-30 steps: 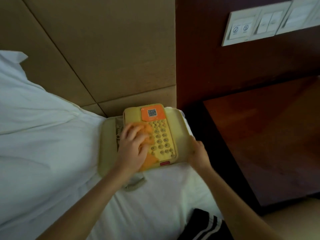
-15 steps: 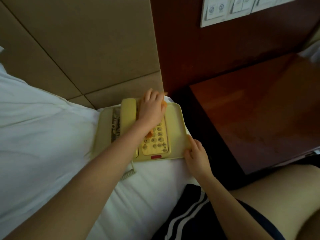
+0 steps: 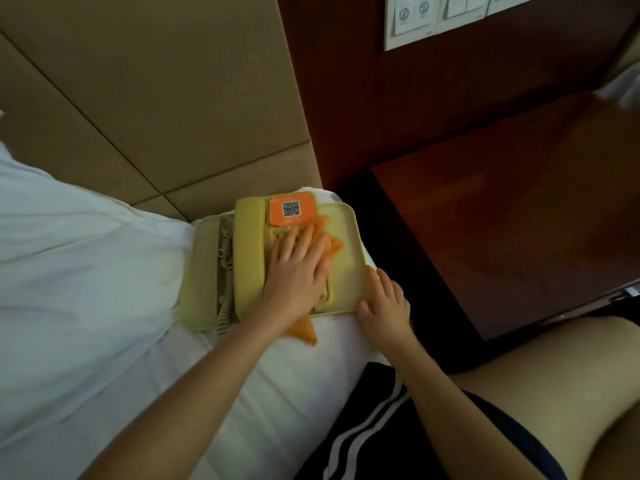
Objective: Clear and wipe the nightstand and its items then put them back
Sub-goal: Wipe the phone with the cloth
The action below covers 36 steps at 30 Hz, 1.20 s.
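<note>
Telephone (image 3: 249,258), a pale yellow desk set with its handset in the cradle, lies on the white bed sheet (image 3: 86,271) just beside the nightstand, not on it. Nearest the camera, bare forearms reach out over dark shorts with white stripes (image 3: 363,427). The right hand (image 3: 384,306) rests at the phone's near right corner, fingers loosely curved over the edge, thumb along the front. The left hand (image 3: 294,268) lies flat on the keypad area with fingers spread and extended, pressing an orange cloth (image 3: 311,327) against the phone; the cloth shows past the fingertips and hangs off the front edge onto the sheet. Beyond the fingers sits an orange label with a QR code (image 3: 291,209). To the right stands the dark wooden nightstand (image 3: 519,209), its top bare. Farther back rise a tan padded headboard (image 3: 156,81) and a wood panel with white switch plates (image 3: 415,19).
</note>
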{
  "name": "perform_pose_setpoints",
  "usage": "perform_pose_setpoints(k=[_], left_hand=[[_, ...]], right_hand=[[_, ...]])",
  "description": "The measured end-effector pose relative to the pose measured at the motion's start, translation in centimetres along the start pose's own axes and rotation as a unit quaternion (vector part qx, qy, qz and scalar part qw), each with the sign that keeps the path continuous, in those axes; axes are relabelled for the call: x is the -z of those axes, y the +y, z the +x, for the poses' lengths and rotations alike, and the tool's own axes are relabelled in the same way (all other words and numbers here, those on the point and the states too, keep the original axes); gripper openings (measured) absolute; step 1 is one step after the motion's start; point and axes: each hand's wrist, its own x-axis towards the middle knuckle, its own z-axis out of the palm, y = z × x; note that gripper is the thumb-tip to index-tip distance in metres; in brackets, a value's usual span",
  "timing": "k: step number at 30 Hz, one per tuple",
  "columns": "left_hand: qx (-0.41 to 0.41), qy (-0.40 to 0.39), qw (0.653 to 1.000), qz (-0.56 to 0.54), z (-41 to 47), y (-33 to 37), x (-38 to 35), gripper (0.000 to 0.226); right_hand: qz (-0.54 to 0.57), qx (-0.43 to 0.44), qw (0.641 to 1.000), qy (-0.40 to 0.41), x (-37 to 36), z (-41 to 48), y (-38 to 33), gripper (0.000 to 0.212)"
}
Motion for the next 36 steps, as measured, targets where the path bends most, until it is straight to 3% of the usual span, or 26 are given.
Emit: perform_pose_setpoints(k=[4, 6, 8, 12, 14, 19, 22, 24, 28, 32, 34, 36], left_hand=[[0.141, -0.011, 0.989, -0.046, 7.3, -0.4, 0.3, 0.048], [0.17, 0.006, 0.984, -0.045, 8.4, 0.5, 0.4, 0.046], [0.136, 0.011, 0.99, -0.029, 7.0, 1.3, 0.1, 0.044], [-0.083, -0.013, 0.996, 0.016, -1.9, 2.8, -0.5, 0.041], [-0.114, -0.017, 0.993, 0.015, -3.7, 2.1, -0.4, 0.044], [0.081, 0.038, 0.996, -0.024, 3.8, -0.4, 0.4, 0.045], [0.141, 0.026, 0.988, -0.062, 8.9, -0.1, 0.8, 0.042], [0.108, 0.006, 0.993, -0.039, 9.7, 1.1, 0.4, 0.04], [-0.063, 0.013, 0.997, 0.038, 3.8, 3.3, -0.9, 0.032], [-0.172, 0.026, 0.982, -0.069, -3.0, 2.5, -0.2, 0.033], [-0.169, 0.048, 0.977, -0.125, -2.7, 2.2, 0.5, 0.03], [-0.099, 0.083, 0.969, -0.209, -0.6, 3.0, 1.7, 0.02]], right_hand=[[0.027, -0.017, 0.999, 0.006, 0.0, 0.0, -0.2, 0.062], [0.028, -0.021, 0.999, 0.004, 0.1, 0.1, -0.2, 0.063], [0.031, -0.026, 0.999, -0.002, 0.1, 0.1, -0.2, 0.063], [0.029, -0.028, 0.999, -0.007, 0.1, 0.1, 0.2, 0.063], [0.038, -0.032, 0.999, -0.011, 0.0, 0.0, 0.2, 0.062], [0.052, -0.036, 0.998, -0.001, 0.0, -0.1, 0.0, 0.062], [0.047, -0.032, 0.998, 0.002, 0.1, 0.0, 0.0, 0.062], [0.038, -0.03, 0.999, -0.001, 0.2, 0.0, 0.1, 0.062], [0.037, -0.033, 0.999, -0.009, 0.1, 0.1, 0.4, 0.06], [0.052, -0.032, 0.998, -0.006, 0.0, 0.1, 0.6, 0.059], [0.06, -0.027, 0.998, 0.002, 0.1, 0.0, 0.5, 0.059], [0.057, -0.023, 0.998, 0.007, 0.3, -0.2, 0.4, 0.059]])
